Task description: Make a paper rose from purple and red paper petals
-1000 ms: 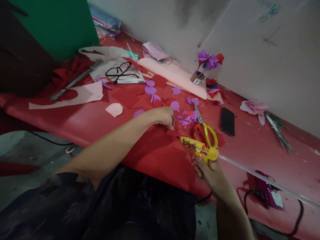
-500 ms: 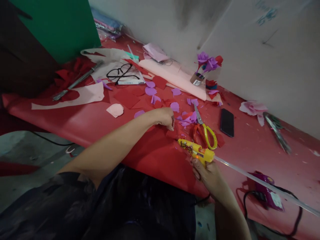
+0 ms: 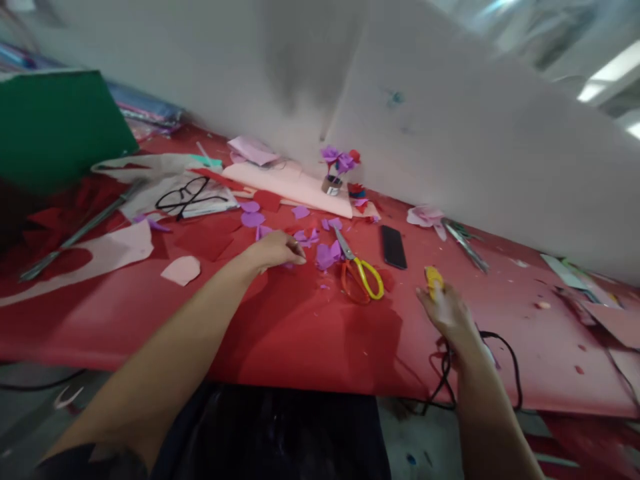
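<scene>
My right hand [image 3: 447,307] is wrapped round a yellow hot glue gun [image 3: 433,277], held over the right part of the table and partly hidden by the fingers. My left hand [image 3: 277,250] hovers above the paper scraps with its fingertips pressed together. Whatever is in that pinch, if anything, is too small to see. Just right of it lie crumpled purple paper pieces [image 3: 327,256] and scissors [image 3: 357,267] with one yellow and one orange handle loop. Cut purple petals [image 3: 253,219] lie behind the left hand, and a pale pink petal [image 3: 181,270] to its left.
A black phone [image 3: 393,247] lies between the scissors and the glue gun. Purple paper flowers stand in a small cup [image 3: 332,186] near the wall. Black cables [image 3: 515,367] loop by my right wrist. Eyeglasses [image 3: 183,197] and a green board [image 3: 65,123] are at the left.
My right hand has carried the glue gun right, away from the scissors. My left hand has drawn back left from the middle, still pinched. The view has turned right.
</scene>
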`<state>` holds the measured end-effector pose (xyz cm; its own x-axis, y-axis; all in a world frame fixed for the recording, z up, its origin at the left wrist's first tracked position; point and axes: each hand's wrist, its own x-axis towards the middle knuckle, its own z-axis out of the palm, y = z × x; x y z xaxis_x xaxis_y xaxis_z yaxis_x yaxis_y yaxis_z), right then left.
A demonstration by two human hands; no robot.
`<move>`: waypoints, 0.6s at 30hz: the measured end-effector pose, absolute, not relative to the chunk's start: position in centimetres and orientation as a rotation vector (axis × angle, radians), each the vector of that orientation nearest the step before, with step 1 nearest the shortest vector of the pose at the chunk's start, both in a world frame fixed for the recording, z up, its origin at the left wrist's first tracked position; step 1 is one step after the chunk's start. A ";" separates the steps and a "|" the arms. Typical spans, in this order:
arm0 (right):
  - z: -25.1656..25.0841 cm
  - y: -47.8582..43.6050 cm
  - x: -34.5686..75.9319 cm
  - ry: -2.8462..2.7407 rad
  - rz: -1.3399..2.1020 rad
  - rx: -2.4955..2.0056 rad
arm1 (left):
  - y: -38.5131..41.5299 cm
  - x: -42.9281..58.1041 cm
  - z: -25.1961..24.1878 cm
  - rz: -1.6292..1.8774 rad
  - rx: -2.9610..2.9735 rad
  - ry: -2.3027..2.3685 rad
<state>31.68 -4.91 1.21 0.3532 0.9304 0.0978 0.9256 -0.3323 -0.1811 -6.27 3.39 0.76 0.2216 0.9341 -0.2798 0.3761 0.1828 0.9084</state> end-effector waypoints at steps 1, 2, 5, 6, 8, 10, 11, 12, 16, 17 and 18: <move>0.9 -3.9 32.5 -1.631 -0.024 -2.477 | 3.4 -6.3 0.9 0.718 1.330 1.347; 0.7 -3.0 33.1 -1.603 -0.062 -2.526 | 3.5 -6.3 1.0 0.776 1.284 1.317; 0.2 -1.2 33.6 -1.574 -0.027 -2.544 | 3.4 -6.0 1.1 0.905 1.208 1.204; 0.1 -0.9 33.4 -1.578 -0.010 -2.534 | 3.4 -5.9 1.1 0.941 1.211 1.173; 0.2 -0.8 32.4 -1.586 0.003 -2.498 | 3.5 -5.6 0.8 1.005 1.222 1.109; 0.7 -0.8 30.3 -1.599 -0.020 -2.422 | 3.6 -5.4 0.4 1.025 1.267 1.113; 1.1 -0.9 28.8 -1.633 -0.023 -2.344 | 3.6 -5.2 0.1 1.038 1.287 1.083; 1.6 -0.9 26.9 -1.714 -0.008 -2.210 | 3.6 -5.1 -0.1 1.044 1.298 1.052; 3.7 -0.3 18.6 -2.138 0.467 -1.415 | 3.2 -4.6 -0.6 1.016 1.335 0.937; 4.1 0.0 17.0 -2.169 0.568 -1.377 | 3.1 -4.6 -0.7 0.997 1.355 0.927; 4.3 0.2 15.8 -2.203 0.647 -1.363 | 3.1 -4.6 -0.7 0.989 1.373 0.920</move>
<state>15.79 0.21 4.31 -0.3981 0.9064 0.1410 0.6862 0.3963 -0.6100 -4.64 3.08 -0.68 0.3372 0.9403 0.0455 -0.0222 -0.0404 0.9989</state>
